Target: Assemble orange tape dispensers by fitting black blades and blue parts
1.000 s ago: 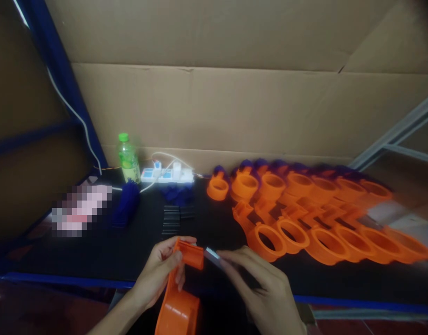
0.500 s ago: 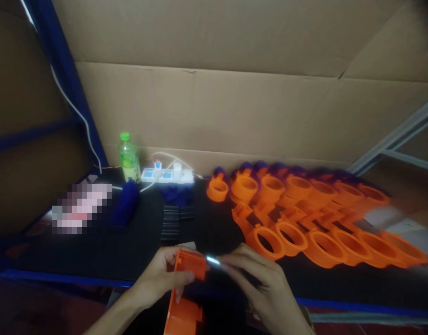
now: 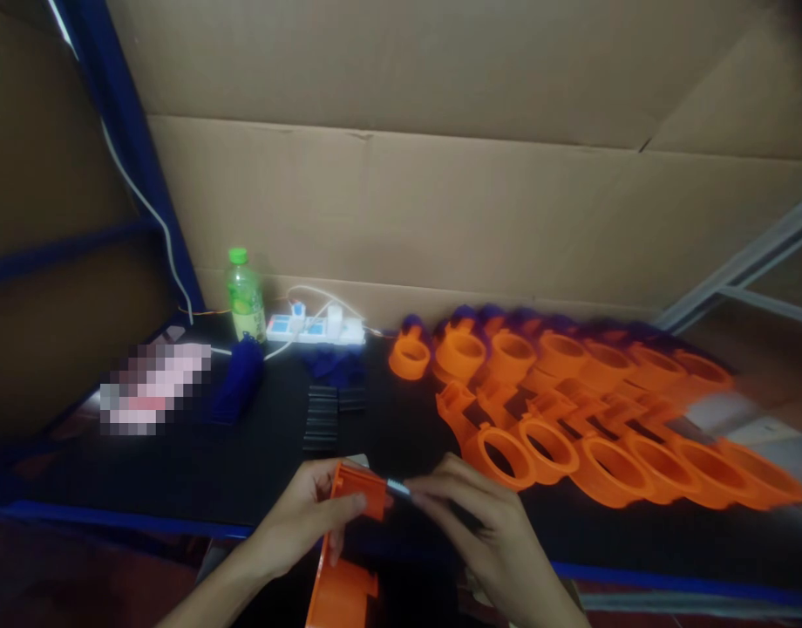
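Note:
My left hand point(image 3: 302, 519) grips an orange plastic part point(image 3: 349, 541) by its boxy upper end, near the table's front edge. The part's rounded lower end runs off the bottom of the picture. My right hand point(image 3: 485, 532) pinches a small silvery metal strip point(image 3: 398, 488), and the strip's tip touches the right edge of the orange part's boxy end. Both hands sit close together just above the black table top point(image 3: 211, 471).
Two rows of orange ring-shaped parts point(image 3: 590, 410) with purple pieces behind fill the table's right half. Black strips point(image 3: 322, 414) lie in stacks at the centre. Beyond stand a green bottle point(image 3: 245, 295), a white power strip point(image 3: 316, 329) and purple pieces point(image 3: 239, 379). Cardboard walls the back.
The metal strip in my right hand has moved left until it meets the orange part. My left hand has tilted the part slightly and lowered it.

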A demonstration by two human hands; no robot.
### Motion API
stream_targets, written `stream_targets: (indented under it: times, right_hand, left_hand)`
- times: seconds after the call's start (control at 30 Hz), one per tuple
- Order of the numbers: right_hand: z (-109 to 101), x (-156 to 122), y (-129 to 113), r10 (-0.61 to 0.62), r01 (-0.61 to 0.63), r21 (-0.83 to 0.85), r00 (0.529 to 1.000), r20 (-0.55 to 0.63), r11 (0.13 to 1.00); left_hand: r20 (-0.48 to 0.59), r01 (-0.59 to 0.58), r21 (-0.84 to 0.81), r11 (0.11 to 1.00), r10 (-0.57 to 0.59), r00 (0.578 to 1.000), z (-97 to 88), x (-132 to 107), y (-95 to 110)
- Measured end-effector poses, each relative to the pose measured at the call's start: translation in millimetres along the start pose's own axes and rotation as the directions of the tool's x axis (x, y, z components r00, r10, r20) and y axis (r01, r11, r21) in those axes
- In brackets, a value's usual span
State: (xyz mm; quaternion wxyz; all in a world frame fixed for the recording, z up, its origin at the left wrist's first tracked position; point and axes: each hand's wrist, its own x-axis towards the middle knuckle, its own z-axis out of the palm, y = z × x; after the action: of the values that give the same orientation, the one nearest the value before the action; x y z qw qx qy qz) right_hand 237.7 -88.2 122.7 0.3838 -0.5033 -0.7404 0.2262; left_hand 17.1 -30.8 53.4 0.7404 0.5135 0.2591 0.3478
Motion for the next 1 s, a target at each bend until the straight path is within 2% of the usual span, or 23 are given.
stream_targets:
  times: [0.33, 0.57, 0.67, 0.8, 1.0]
  right_hand:
    - [3, 14, -11, 0.079, -0.073, -0.049, 0.987, 0.142, 0.996]
    - [2, 33, -10, 0.14, -0.14, -0.013, 0.973, 0.182, 0.99]
    - [3, 39, -8, 0.195, -0.208, 0.037, 0.957, 0.217, 0.978]
    - [7, 46, -5, 0.269, -0.327, 0.146, 0.91, 0.315, 0.934]
    - [16, 59, -14, 0.273, -0.324, 0.109, 0.902, 0.334, 0.94]
  left_hand:
    - [0.037, 0.006, 0.047, 0.999, -0.008, 0.999, 5.9, 0, 13]
    - [-0.002, 0.014, 0.01, 1.0, -0.014, 1.0, 6.1, 2, 13]
    - [0.002, 0.007, 0.006, 1.0, -0.007, 1.0, 6.6, 2, 13]
    - [0.008, -0.001, 0.034, 0.999, 0.001, 1.0, 7.5, 3, 14]
    - [0.022, -0.009, 0.027, 1.0, 0.008, 1.0, 7.5, 2, 15]
